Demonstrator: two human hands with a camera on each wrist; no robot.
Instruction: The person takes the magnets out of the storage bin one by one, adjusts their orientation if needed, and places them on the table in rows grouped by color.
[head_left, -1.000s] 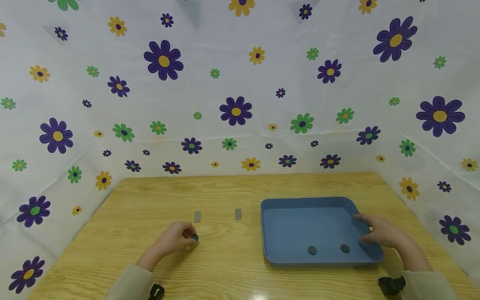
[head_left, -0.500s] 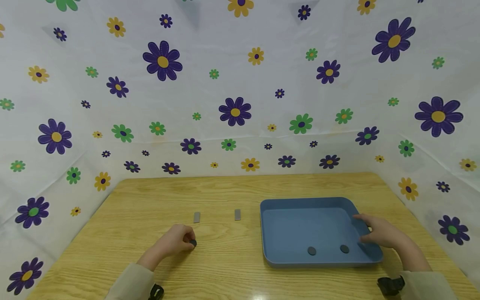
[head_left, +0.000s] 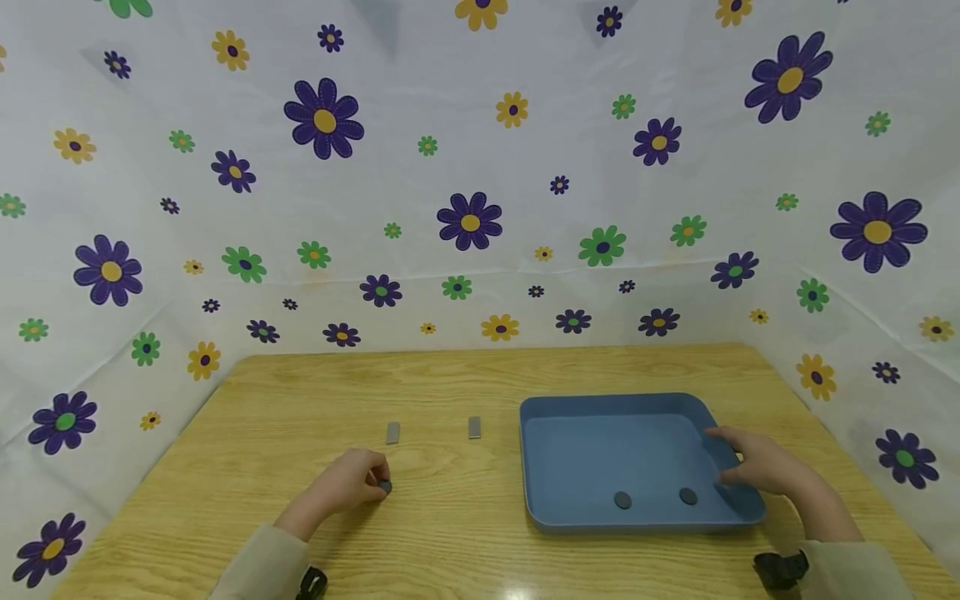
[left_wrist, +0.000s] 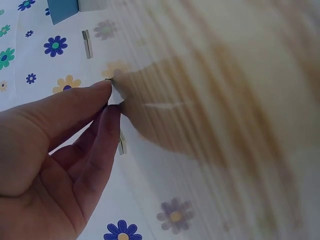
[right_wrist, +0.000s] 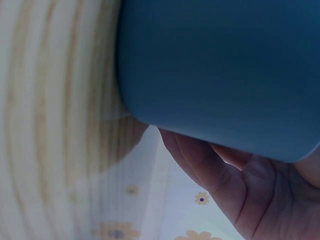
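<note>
My left hand (head_left: 347, 483) pinches a small dark round disc (head_left: 386, 487) between thumb and fingers, low over the wooden table; the fingers partly cover it. In the left wrist view the fingertips come close to the wood, and whether the disc touches it I cannot tell. My right hand (head_left: 765, 462) holds the right side of a blue rectangular tray (head_left: 573, 527), its fingers spread along the rim. From the right wrist camera, the fingers (right_wrist: 200, 160) show against the tray's outer wall. Two more dark discs lie inside the tray, a left one (head_left: 622, 500) and a right one (head_left: 688, 496).
Two small grey rectangular pieces lie on the table beyond my left hand, one on the left (head_left: 393, 432) and one nearer the tray (head_left: 475, 427). A white flower-patterned cloth (head_left: 420, 183) stands around the table's back and sides.
My left hand has drawn slightly back toward me with the disc, mostly in the first half second. The right hand and the tray have kept their places.
</note>
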